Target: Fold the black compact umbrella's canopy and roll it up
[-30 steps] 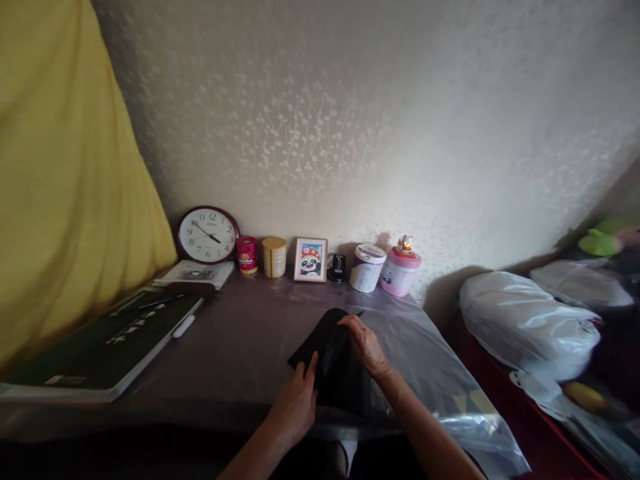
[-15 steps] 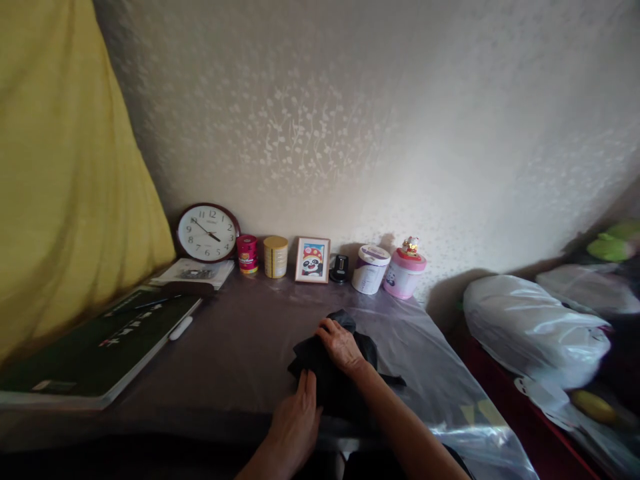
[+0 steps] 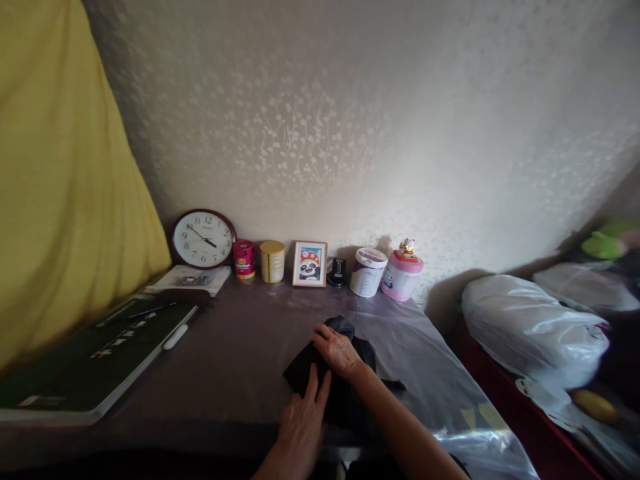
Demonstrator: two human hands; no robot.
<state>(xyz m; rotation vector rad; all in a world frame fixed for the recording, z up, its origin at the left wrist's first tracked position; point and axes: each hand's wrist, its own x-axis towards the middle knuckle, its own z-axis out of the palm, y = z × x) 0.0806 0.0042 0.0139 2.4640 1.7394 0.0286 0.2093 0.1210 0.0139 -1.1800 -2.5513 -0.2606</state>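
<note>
A patterned wall (image 3: 320, 133) stands behind a tabletop (image 3: 240, 347) under a clear, shiny cover; a yellow curtain (image 3: 65, 173) hangs at left. Along the back edge, left to right: round clock (image 3: 204, 239), pink-red tin (image 3: 244, 260), yellow tin (image 3: 273, 262), framed panda picture (image 3: 309, 265), small black object (image 3: 337, 272), white tub (image 3: 367, 273) and pink-lidded tub (image 3: 401, 277) bearing a figurine (image 3: 407, 249). A large green book (image 3: 95, 353) lies toward the left edge. Black cloth (image 3: 299, 367), crumpled, lies near the front edge, right of centre. The left hand (image 3: 303, 423) is open, two fingers extended and spread on the cloth. The right hand (image 3: 337, 350) rests over it, fingers bent; whether they pinch it cannot be told. A white plastic bag (image 3: 533, 330) sits beyond the right edge.
</note>
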